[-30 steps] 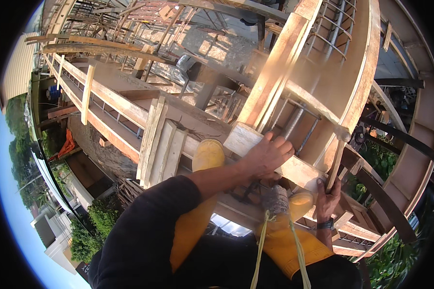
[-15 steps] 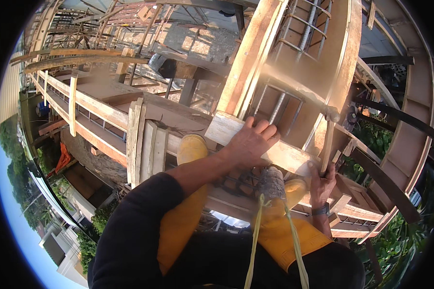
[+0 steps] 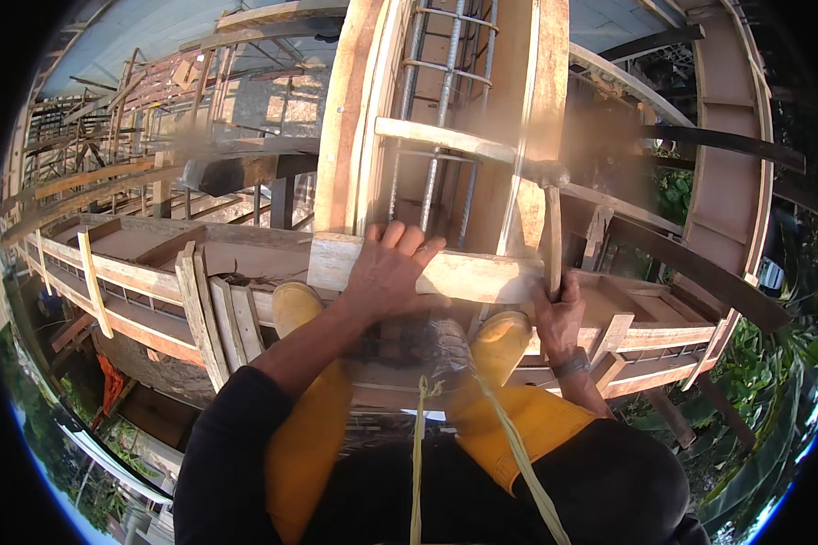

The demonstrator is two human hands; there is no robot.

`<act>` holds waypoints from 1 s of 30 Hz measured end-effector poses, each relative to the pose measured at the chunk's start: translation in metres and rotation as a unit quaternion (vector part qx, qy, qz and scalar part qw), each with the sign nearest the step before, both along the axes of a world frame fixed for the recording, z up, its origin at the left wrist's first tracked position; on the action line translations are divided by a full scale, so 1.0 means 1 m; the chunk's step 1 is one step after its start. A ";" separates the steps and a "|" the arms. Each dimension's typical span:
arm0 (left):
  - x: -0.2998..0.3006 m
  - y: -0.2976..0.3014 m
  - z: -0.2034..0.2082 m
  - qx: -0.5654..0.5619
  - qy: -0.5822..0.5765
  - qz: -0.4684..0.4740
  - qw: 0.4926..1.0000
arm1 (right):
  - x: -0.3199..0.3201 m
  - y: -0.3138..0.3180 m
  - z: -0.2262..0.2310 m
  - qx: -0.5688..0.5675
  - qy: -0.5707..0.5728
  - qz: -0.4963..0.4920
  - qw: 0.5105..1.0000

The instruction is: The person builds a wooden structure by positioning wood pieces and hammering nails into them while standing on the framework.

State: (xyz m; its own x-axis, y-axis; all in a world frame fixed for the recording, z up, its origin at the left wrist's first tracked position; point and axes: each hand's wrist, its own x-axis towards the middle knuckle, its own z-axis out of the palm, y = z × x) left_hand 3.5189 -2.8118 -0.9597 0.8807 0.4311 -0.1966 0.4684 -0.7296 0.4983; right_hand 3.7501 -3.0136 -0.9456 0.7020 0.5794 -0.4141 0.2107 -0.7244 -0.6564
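A short pale wooden board [image 3: 482, 275] lies across the near end of a long wooden formwork trough [image 3: 347, 118]. My left hand [image 3: 386, 272] is closed over the board, its fingers curled across the upper edge toward the trough. At the board's right end, my right hand [image 3: 559, 316] grips a hammer [image 3: 553, 232] by its wooden handle. The hammer's head is up beside the trough's right wall, and a blur partly covers it. Steel reinforcing bars [image 3: 447, 77] run inside the trough, and a wooden crosspiece [image 3: 445, 138] spans it.
My yellow boots [image 3: 502, 341] stand on either side below the board. A clear plastic bag with strings [image 3: 445, 350] hangs between them. Another formwork trough [image 3: 145, 272] runs left and right. Dark timbers [image 3: 700, 272] jut out at the right, above green plants [image 3: 773, 372].
The whole view has turned, so the trough and board appear farther left and more level. Both hands keep their holds on the board and the hammer.
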 end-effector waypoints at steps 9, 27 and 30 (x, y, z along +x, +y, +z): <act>0.008 0.003 0.007 -0.033 0.028 -0.004 0.999 | -0.006 -0.003 -0.005 0.054 0.025 -0.059 0.997; 0.032 0.018 0.022 -0.285 -0.183 0.125 0.933 | -0.005 -0.009 -0.013 0.069 0.059 -0.073 0.993; 0.066 -0.006 0.018 -0.362 -0.224 0.128 0.896 | -0.005 -0.006 -0.009 0.049 0.051 -0.072 0.995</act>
